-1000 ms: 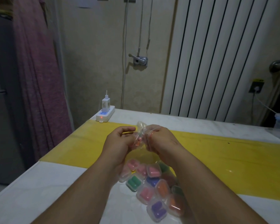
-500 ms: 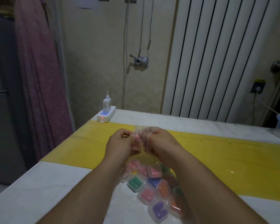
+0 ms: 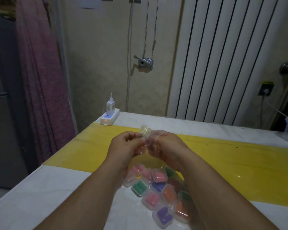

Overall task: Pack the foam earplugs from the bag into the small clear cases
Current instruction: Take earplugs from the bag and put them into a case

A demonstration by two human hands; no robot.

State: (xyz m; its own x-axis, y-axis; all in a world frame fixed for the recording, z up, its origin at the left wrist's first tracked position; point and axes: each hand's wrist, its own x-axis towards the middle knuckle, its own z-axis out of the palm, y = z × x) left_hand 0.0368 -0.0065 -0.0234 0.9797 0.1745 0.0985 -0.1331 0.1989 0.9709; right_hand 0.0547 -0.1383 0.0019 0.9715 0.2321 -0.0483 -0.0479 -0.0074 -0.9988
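Mid-frame, both the left hand [image 3: 127, 146] and right hand [image 3: 167, 145] pinch the bag [image 3: 145, 131] top, maybe a knot; pull it apart slowly so no cases [image 3: 158, 176] spill.

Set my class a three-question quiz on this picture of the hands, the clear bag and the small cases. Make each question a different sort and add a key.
1. True or false: the left hand and the right hand both grip the bunched top of the clear bag.
2. Where are the small cases?
A) held in the left hand
B) clustered on the table below the hands
C) on the floor
3. Fill in: the white power strip sits at the table's far ___ corner.

Key: 1 true; 2 B; 3 left.
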